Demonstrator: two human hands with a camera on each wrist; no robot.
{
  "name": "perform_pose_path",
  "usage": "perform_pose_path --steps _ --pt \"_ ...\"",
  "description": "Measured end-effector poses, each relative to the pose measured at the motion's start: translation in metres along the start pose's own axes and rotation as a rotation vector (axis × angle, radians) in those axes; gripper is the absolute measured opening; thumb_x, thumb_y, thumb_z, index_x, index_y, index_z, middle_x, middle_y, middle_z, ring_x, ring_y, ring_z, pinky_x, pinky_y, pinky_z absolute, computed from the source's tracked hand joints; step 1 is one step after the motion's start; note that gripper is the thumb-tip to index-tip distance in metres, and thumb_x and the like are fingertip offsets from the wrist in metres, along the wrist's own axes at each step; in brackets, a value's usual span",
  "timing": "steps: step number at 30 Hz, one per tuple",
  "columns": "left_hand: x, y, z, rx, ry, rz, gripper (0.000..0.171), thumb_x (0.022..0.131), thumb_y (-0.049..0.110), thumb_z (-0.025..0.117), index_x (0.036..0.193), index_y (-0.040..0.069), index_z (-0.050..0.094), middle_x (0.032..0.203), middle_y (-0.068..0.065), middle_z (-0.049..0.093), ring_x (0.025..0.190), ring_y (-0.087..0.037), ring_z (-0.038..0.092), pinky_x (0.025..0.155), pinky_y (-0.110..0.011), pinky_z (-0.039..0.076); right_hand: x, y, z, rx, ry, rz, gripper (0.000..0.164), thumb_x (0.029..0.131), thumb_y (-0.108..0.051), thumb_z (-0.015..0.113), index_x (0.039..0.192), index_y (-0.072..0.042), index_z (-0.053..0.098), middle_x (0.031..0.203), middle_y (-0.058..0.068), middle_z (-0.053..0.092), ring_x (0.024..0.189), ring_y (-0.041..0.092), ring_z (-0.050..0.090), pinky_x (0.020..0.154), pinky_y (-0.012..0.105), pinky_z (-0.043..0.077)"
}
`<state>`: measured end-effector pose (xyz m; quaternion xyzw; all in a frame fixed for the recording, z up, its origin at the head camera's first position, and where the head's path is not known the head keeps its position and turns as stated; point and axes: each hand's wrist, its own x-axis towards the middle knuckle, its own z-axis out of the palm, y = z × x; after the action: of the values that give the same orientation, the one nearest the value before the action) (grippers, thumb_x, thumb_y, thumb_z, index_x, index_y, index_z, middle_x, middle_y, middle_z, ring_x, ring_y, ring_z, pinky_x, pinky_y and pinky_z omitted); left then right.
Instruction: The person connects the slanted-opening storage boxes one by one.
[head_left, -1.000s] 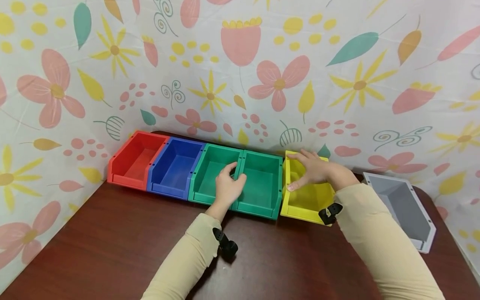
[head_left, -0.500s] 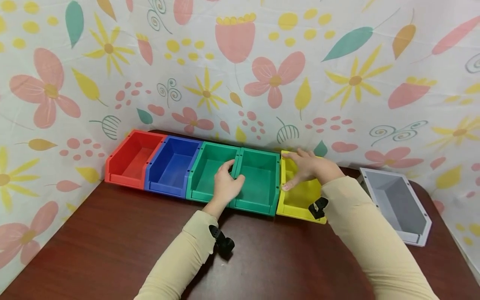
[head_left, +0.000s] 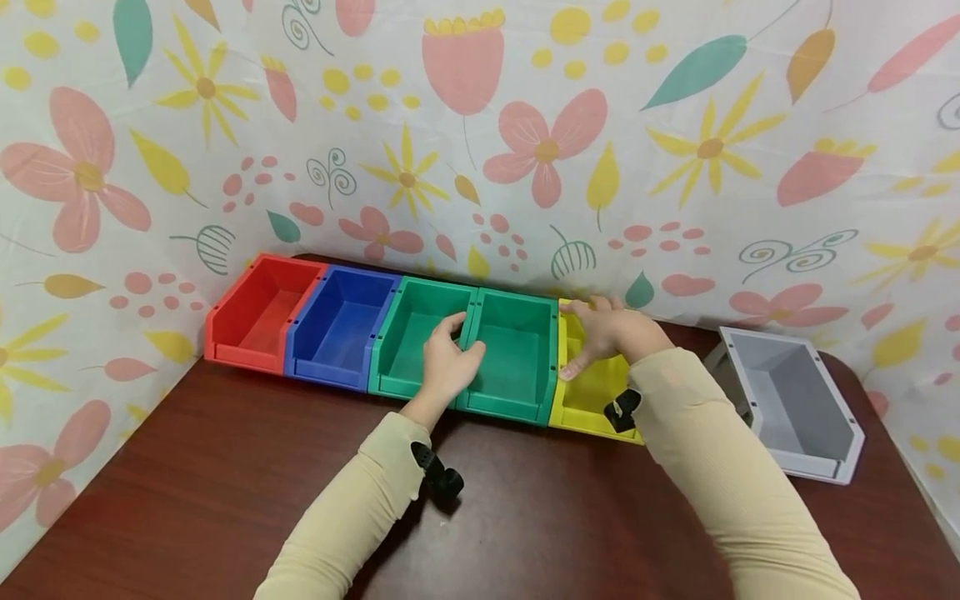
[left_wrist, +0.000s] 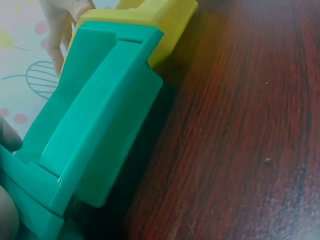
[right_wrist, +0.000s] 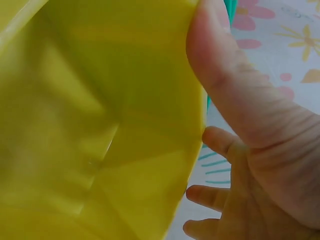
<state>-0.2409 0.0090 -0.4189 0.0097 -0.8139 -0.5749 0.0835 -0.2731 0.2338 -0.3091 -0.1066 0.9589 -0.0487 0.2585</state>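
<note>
Two green storage bins [head_left: 513,358] stand side by side. My left hand [head_left: 448,360] grips their adjoining side walls, thumb over the right bin and a finger over the left one. In the left wrist view, my fingertips show at the left edge by the green rim [left_wrist: 60,175]. A yellow storage bin [head_left: 592,421] stands right beside the green pair. My right hand [head_left: 611,332] holds its back left corner, with the thumb along the left rim. The right wrist view shows the thumb [right_wrist: 225,75] on the yellow wall [right_wrist: 145,100] and several fingertips at its outer edge.
A blue bin [head_left: 347,333] and a red bin [head_left: 262,317] continue the row to the left. Apart at the right stands a grey bin [head_left: 795,400]. The row sits on a dark wooden table [head_left: 525,517], with a flower-patterned cloth [head_left: 450,167] behind it.
The yellow bin and my right hand have shifted slightly left, narrowing the gap beside the green bins. My left hand keeps its place on the green bins. The head view has shifted a little.
</note>
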Motion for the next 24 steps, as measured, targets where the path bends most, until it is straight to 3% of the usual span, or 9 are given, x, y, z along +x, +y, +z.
perform_pose_path --steps 4,8,10,14,17,20,24 --pt "-0.001 0.004 0.001 0.002 0.013 -0.007 0.052 0.086 0.011 0.059 0.136 0.009 0.049 0.132 -0.012 0.054 0.044 -0.013 0.034 0.045 -0.027 0.034 -0.003 0.0 0.001 -0.013 -0.002 -0.006 0.12 0.06 -0.063 0.076 0.153 -0.017 0.015 0.154 0.028 0.005 0.138 0.055 0.0 0.1 0.077 0.011" --pt "-0.002 0.006 0.002 0.009 0.017 -0.028 0.052 0.086 0.013 0.058 0.137 0.008 0.049 0.134 -0.012 0.053 0.046 -0.014 0.039 0.05 -0.028 0.037 -0.002 -0.001 0.001 -0.038 -0.03 0.0 0.119 0.061 -0.065 0.074 0.153 -0.018 0.013 0.155 0.027 0.005 0.138 0.055 0.002 0.102 0.075 0.016" --pt "-0.003 0.007 0.002 0.009 0.013 -0.032 0.052 0.086 0.014 0.057 0.137 0.009 0.048 0.135 -0.013 0.051 0.048 -0.021 0.043 0.053 -0.031 0.039 -0.002 -0.002 0.0 -0.049 -0.032 0.005 0.119 0.061 -0.065 0.074 0.153 -0.019 0.014 0.155 0.027 0.007 0.138 0.055 0.003 0.103 0.073 0.019" --pt "-0.003 0.006 0.0 0.063 0.007 -0.004 0.053 0.087 0.014 0.056 0.139 0.008 0.046 0.139 -0.015 0.048 0.088 -0.031 0.058 0.073 -0.04 0.046 0.0 -0.001 0.001 -0.02 -0.027 0.009 0.119 0.06 -0.066 0.074 0.153 -0.023 0.014 0.156 0.025 0.005 0.139 0.053 0.002 0.104 0.072 0.017" --pt "-0.004 0.005 0.0 0.112 -0.021 0.018 0.054 0.088 0.015 0.055 0.14 0.006 0.042 0.142 -0.015 0.044 0.114 -0.031 0.049 0.082 -0.042 0.043 0.001 0.009 0.009 0.021 0.008 -0.037 0.117 0.063 -0.068 0.072 0.154 -0.023 0.013 0.157 0.025 0.002 0.139 0.054 -0.001 0.103 0.075 0.008" --pt "-0.005 0.005 0.0 0.119 -0.052 0.017 0.055 0.089 0.014 0.053 0.142 0.006 0.039 0.145 -0.015 0.039 0.102 -0.031 0.052 0.074 -0.039 0.043 -0.001 0.027 0.021 0.063 0.084 -0.106 0.116 0.066 -0.07 0.068 0.154 -0.02 0.011 0.157 0.025 -0.001 0.14 0.054 -0.002 0.102 0.076 0.002" --pt "-0.005 0.006 0.001 0.123 -0.059 0.004 0.057 0.089 0.013 0.052 0.143 0.006 0.037 0.147 -0.016 0.036 0.088 -0.03 0.051 0.062 -0.034 0.039 -0.012 0.051 0.033 0.173 0.178 -0.147 0.115 0.069 -0.07 0.067 0.154 -0.018 0.009 0.157 0.023 -0.002 0.141 0.052 -0.003 0.104 0.074 0.003"
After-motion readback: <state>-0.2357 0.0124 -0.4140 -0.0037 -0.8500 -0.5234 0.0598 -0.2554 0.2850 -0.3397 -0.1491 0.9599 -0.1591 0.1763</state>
